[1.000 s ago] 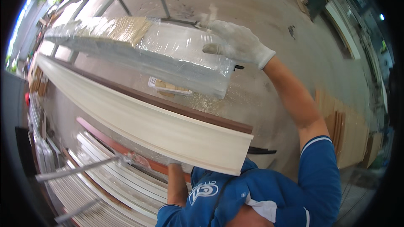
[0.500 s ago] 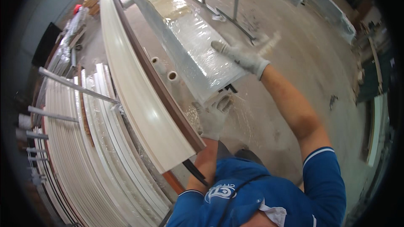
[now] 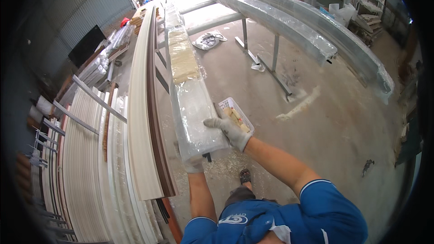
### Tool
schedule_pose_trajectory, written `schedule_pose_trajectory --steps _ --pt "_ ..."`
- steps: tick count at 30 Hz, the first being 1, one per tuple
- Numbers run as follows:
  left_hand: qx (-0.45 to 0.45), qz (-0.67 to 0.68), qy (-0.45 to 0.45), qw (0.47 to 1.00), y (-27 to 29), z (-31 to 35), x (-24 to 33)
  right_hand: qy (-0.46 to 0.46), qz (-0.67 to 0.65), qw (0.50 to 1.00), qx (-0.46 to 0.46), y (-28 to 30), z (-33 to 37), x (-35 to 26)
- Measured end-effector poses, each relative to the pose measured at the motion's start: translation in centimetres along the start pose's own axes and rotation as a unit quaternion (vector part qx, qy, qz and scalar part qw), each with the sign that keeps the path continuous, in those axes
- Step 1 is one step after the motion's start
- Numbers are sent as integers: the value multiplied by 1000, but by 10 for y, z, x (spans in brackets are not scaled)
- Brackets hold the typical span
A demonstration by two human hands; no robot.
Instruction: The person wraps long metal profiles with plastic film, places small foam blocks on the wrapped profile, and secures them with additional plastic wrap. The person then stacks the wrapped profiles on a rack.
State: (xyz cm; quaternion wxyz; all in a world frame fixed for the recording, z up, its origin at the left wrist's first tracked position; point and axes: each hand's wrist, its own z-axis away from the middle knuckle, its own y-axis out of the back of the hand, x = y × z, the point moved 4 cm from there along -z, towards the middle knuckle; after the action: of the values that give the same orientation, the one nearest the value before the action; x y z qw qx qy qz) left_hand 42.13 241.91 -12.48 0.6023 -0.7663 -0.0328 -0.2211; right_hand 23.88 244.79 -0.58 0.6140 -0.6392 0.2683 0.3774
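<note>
A long plastic-wrapped bundle with a tan band partway along stretches away from me. My right hand, in a light work glove, grips its right edge near the close end, thumb on the top face. At the left near corner, my gloved left hand holds the bundle from the side and below; most of its fingers are hidden by the plastic. A short dark piece sticks out of the bundle's near end. Just left of it lie long cream profiles with brown ones alongside.
A white basket with tan rolls or pieces stands beyond my right hand. Metal stand legs rise behind it. Two more wrapped bundles lie at the far right. Stacked pale profiles and rack bars fill the left.
The view has shifted, and the bundle now lies more straight ahead, close beside the brown profiles. My right hand went from flat on top to the right edge; my left shifted to the left corner.
</note>
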Motion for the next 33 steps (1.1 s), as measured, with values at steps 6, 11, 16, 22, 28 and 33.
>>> schedule_pose_trajectory --steps 6,11,16,22,28,33 --pt "91 43 -38 994 -34 1 8 19 -29 999 -4 12 7 -12" --pt "102 -198 -55 973 -124 -3 16 -127 -199 972 18 46 19 4" --pt "44 -375 22 926 -217 -31 -15 -59 -425 902 -51 72 23 19" --pt "13 -479 15 877 -244 -46 -63 70 -301 950 -54 117 27 35" --pt "137 -247 37 959 -121 -56 -74 -108 -273 956 -24 142 29 -12" --pt "114 -62 85 988 -53 -66 -144 244 265 929 81 100 26 -165"
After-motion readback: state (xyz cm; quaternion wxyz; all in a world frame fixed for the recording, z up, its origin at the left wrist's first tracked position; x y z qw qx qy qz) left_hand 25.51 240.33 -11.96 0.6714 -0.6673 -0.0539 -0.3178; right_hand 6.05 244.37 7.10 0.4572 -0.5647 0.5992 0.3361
